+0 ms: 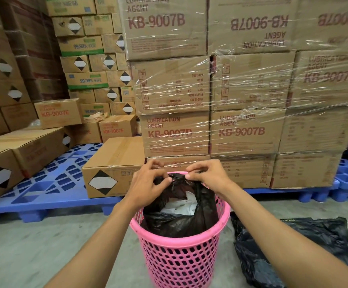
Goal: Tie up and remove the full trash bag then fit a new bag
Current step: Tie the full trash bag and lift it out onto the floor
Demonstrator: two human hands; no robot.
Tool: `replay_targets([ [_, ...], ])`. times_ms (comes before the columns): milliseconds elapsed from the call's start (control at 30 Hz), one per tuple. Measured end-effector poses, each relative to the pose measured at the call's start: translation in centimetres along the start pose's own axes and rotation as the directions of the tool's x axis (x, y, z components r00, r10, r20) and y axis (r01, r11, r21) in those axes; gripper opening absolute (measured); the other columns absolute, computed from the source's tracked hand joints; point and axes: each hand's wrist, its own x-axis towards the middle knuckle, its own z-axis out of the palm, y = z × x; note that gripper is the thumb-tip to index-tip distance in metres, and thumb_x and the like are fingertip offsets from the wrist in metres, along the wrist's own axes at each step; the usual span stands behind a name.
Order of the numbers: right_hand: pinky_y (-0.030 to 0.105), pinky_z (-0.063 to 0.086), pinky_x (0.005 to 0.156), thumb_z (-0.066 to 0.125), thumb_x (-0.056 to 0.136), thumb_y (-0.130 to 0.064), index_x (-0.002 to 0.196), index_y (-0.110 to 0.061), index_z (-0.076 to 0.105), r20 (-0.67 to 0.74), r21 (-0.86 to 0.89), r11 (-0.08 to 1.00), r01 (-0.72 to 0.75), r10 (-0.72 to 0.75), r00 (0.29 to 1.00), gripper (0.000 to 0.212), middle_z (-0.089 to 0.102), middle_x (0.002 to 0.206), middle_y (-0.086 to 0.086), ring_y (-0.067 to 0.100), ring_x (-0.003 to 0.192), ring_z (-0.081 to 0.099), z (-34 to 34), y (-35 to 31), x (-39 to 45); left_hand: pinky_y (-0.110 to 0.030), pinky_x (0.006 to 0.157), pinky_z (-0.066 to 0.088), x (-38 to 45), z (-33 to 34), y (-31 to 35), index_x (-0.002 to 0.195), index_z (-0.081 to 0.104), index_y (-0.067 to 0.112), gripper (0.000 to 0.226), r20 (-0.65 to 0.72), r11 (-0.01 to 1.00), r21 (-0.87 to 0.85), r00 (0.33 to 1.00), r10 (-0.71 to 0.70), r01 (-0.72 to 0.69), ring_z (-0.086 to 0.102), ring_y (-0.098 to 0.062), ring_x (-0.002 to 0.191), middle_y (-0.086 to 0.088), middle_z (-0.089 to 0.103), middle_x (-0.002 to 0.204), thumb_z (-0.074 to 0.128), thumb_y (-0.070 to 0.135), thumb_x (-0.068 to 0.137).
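A pink perforated plastic bin (179, 265) stands on the concrete floor in front of me. A black trash bag (175, 222) sits inside it, with white paper showing through a gap below its gathered top. My left hand (150, 181) and my right hand (207, 177) both pinch the bunched top of the bag above the bin's far rim, fingertips almost touching. A second black bag (289, 250) lies crumpled and flat on the floor just right of the bin.
Shrink-wrapped cardboard boxes (246, 84) are stacked high on a blue plastic pallet (50, 183) right behind the bin. A single box (115, 169) sits on the pallet at left centre. More box stacks (86, 65) fill the left side.
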Motion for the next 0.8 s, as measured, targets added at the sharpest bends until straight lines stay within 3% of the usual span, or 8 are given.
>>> replay_targets([
  [133, 0.014, 0.055, 0.063, 0.081, 0.069, 0.001, 0.079, -0.008, 0.079, -0.024, -0.339, 0.935, 0.105, -0.120, 0.992, 0.013, 0.072, 0.066, 0.000, 0.000, 0.057, 0.066, -1.6, 1.3, 0.0, -0.042, 0.094, 0.047, -0.6, -0.5, -1.7, 0.065, 0.059, 0.022, 0.027, 0.079, 0.982, -0.096, 0.985, -0.156, 0.163, 0.055, -0.011, 0.103, 0.012, 0.049, 0.108, 0.055, 0.045, 0.078],
  [233, 0.003, 0.049, 0.063, 0.076, 0.075, 0.001, 0.083, -0.011, 0.080, 0.002, -0.556, 0.826, 0.097, -0.115, 0.993, 0.016, 0.075, 0.073, -0.002, -0.005, 0.059, 0.065, -3.5, 3.2, -0.2, -0.044, 0.087, 0.054, -1.3, -1.3, -3.6, 0.062, 0.060, 0.021, 0.028, 0.163, 0.955, 0.084, 0.941, -0.296, 0.286, 0.063, -0.016, 0.094, 0.009, 0.061, 0.099, 0.053, 0.046, 0.074],
  [333, 0.024, 0.060, 0.075, 0.069, 0.076, 0.008, 0.083, -0.009, 0.079, 0.072, -0.700, 0.710, 0.076, -0.036, 0.997, 0.021, 0.076, 0.085, 0.004, 0.012, 0.075, 0.071, -4.5, 5.3, -0.2, -0.036, 0.076, 0.058, -2.2, -1.0, -4.6, 0.068, 0.062, 0.017, 0.027, 0.152, 0.896, 0.292, 0.909, -0.389, 0.334, 0.068, -0.014, 0.074, 0.006, 0.070, 0.078, 0.057, 0.039, 0.082],
  [433, 0.037, 0.062, 0.069, 0.068, 0.074, 0.009, 0.074, -0.013, 0.077, 0.034, -0.770, 0.638, 0.016, 0.016, 0.999, 0.024, 0.074, 0.086, 0.004, 0.019, 0.074, 0.071, -5.0, 6.3, -0.1, -0.034, 0.081, 0.042, -2.8, -0.3, -4.8, 0.056, 0.046, 0.022, 0.034, 0.031, 0.816, 0.422, 0.894, -0.447, 0.394, 0.062, -0.016, 0.070, 0.007, 0.064, 0.067, 0.060, 0.039, 0.082],
  [567, 0.041, 0.060, 0.062, 0.066, 0.069, 0.010, 0.056, -0.018, 0.068, -0.058, -0.794, 0.602, -0.087, 0.068, 0.996, 0.031, 0.065, 0.067, -0.001, 0.020, 0.065, 0.067, -5.9, 7.0, 0.1, -0.034, 0.079, 0.038, -3.4, -0.4, -5.2, 0.059, 0.047, 0.023, 0.036, 0.009, 0.752, 0.435, 0.833, -0.554, 0.495, 0.057, -0.011, 0.063, 0.011, 0.058, 0.060, 0.065, 0.044, 0.083],
  [633, 0.042, 0.059, 0.068, 0.066, 0.070, 0.007, 0.061, -0.018, 0.065, -0.107, -0.789, 0.596, -0.150, 0.108, 0.988, 0.027, 0.067, 0.074, 0.003, 0.025, 0.072, 0.067, -6.2, 7.4, 0.2, -0.031, 0.070, 0.041, -3.6, -0.6, -5.0, 0.061, 0.048, 0.023, 0.036, 0.023, 0.746, 0.408, 0.811, -0.585, 0.526, 0.054, -0.009, 0.057, 0.011, 0.056, 0.058, 0.068, 0.045, 0.082],
  [733, 0.040, 0.056, 0.078, 0.066, 0.073, 0.000, 0.088, -0.010, 0.068, -0.129, -0.798, 0.571, -0.191, 0.148, 0.981, 0.018, 0.067, 0.092, 0.011, 0.032, 0.088, 0.066, -6.3, 7.3, 0.5, -0.030, 0.060, 0.043, -3.5, -0.8, -4.7, 0.059, 0.048, 0.022, 0.036, 0.002, 0.748, 0.382, 0.809, -0.588, 0.542, 0.057, -0.018, 0.060, 0.006, 0.057, 0.059, 0.067, 0.043, 0.081],
  [800, 0.037, 0.053, 0.074, 0.068, 0.079, -0.007, 0.082, -0.007, 0.065, -0.124, -0.812, 0.545, -0.209, 0.188, 0.974, 0.005, 0.063, 0.085, 0.013, 0.031, 0.086, 0.065, -6.5, 6.7, 0.5, -0.029, 0.057, 0.045, -3.2, -1.1, -4.9, 0.059, 0.048, 0.020, 0.035, -0.032, 0.764, 0.300, 0.807, -0.590, 0.571, 0.058, -0.022, 0.060, 0.002, 0.059, 0.060, 0.063, 0.039, 0.083],
])
